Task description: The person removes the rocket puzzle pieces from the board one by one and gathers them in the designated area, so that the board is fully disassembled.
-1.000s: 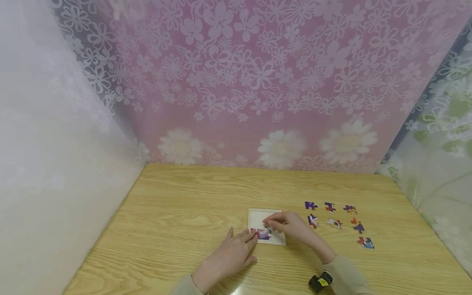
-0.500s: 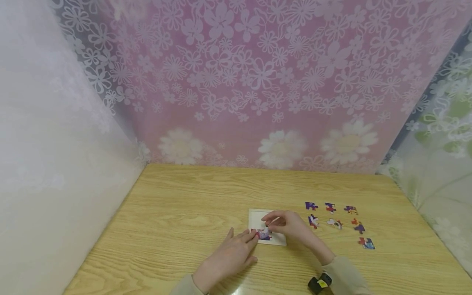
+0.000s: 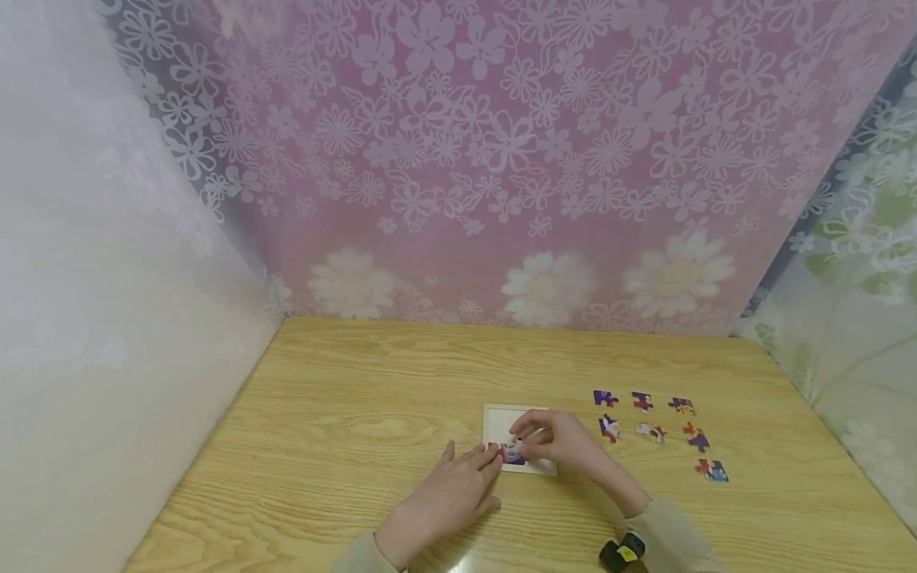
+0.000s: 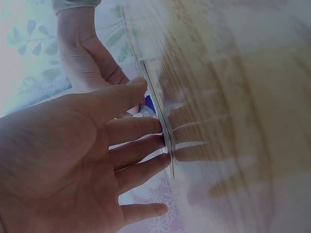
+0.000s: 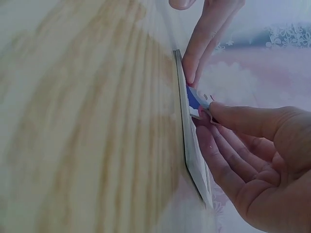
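A shallow white puzzle tray (image 3: 539, 468) lies on the table with purple and pink jigsaw pieces (image 3: 510, 456) along its near left part. My left hand (image 3: 450, 492) lies with straight, spread fingers at the tray's left edge, fingertips touching those pieces. Over the tray, my right hand (image 3: 562, 439) pinches a jigsaw piece (image 5: 208, 113) between thumb and fingers. In the right wrist view that piece looks tilted against the blue piece (image 5: 193, 99) in the tray; fingers partly hide it. The left wrist view shows the left fingertips at the tray's edge (image 4: 163, 111).
Several loose jigsaw pieces, among them a white one (image 3: 650, 433) and a red and blue one (image 3: 712, 470), lie in rows right of the tray on the wooden table (image 3: 344, 414). A black wrist device (image 3: 622, 551) is at the right sleeve. Flowered curtains (image 3: 458, 159) enclose the table.
My right fingers have shifted slightly, bringing the pinched piece lower and closer to the pieces in the tray. The left hand stays put.
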Demonstrator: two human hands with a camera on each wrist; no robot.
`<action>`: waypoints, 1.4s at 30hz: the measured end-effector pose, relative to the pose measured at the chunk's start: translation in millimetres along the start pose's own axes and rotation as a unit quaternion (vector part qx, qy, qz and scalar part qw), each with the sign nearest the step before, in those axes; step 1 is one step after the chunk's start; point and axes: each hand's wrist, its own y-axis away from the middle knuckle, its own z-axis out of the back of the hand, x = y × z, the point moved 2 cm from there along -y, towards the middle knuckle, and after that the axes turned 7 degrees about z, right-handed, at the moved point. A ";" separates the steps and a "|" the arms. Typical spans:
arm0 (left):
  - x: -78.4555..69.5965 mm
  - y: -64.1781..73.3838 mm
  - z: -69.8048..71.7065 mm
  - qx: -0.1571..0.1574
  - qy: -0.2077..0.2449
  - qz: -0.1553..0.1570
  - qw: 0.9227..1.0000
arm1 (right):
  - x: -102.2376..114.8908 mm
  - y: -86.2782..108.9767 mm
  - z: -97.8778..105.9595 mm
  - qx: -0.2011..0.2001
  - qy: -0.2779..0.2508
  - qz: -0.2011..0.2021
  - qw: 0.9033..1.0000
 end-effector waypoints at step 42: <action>-0.7 0.0 0.6 0.012 0.009 0.008 1.000 | 9.8 10.3 26.9 -0.106 -0.014 -0.039 0.994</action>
